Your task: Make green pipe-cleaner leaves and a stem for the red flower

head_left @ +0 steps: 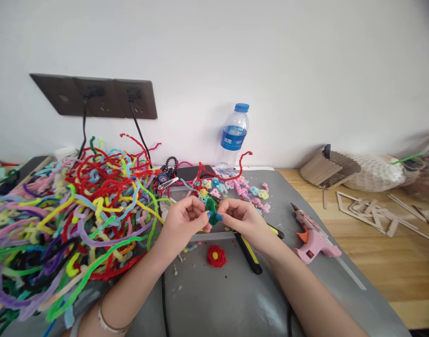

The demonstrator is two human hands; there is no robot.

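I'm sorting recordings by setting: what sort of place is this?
Probably a craft workspace, at home or in a small workshop; I can't tell which. The heap of fuzzy pipe cleaners, pink glue gun and red flower suggest it.

On the desk [231, 306], pipe cleaners [102, 206] lie heaped left, a hot glue gun [316, 241] right, a pipe-cleaner flower [217, 256] between, and a water bottle [234, 135] behind.

bottle [234, 133] | blue label [231, 133] | reads "冰露" in white characters [228, 140] | linked-rings sign [239, 142] beside
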